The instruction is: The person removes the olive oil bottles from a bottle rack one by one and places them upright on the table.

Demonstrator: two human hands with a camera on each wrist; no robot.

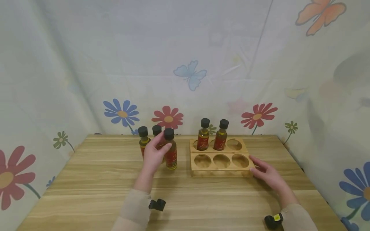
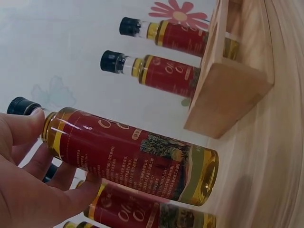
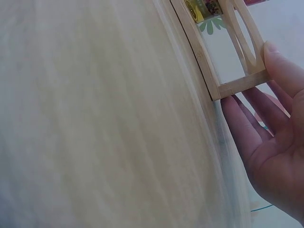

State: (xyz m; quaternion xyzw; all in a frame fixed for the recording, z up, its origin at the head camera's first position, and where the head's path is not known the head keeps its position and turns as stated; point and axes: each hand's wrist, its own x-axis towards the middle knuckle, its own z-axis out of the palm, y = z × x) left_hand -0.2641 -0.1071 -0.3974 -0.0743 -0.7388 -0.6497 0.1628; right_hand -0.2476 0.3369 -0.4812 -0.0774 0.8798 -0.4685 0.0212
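Observation:
My left hand [image 1: 152,154] grips an olive oil bottle [image 1: 171,156] by its upper part, thumb and fingers round it just below the black cap. In the left wrist view the bottle [image 2: 133,154] shows its red label and golden oil. Two more such bottles, one at the left [image 1: 143,141] and one partly hidden behind the hand [image 1: 157,130], stand close by. My right hand [image 1: 267,175] holds the right end of a two-tier wooden bottle rack [image 1: 221,173]; the right wrist view shows the thumb on its edge and fingers along its end.
In the rack's back row stand two bottles, one at the left [image 1: 203,138] and one in the middle [image 1: 221,138]. The back right hole and the three front holes hold no bottle. A flower-printed curtain [image 1: 138,80] rises behind the wooden table [image 1: 95,179].

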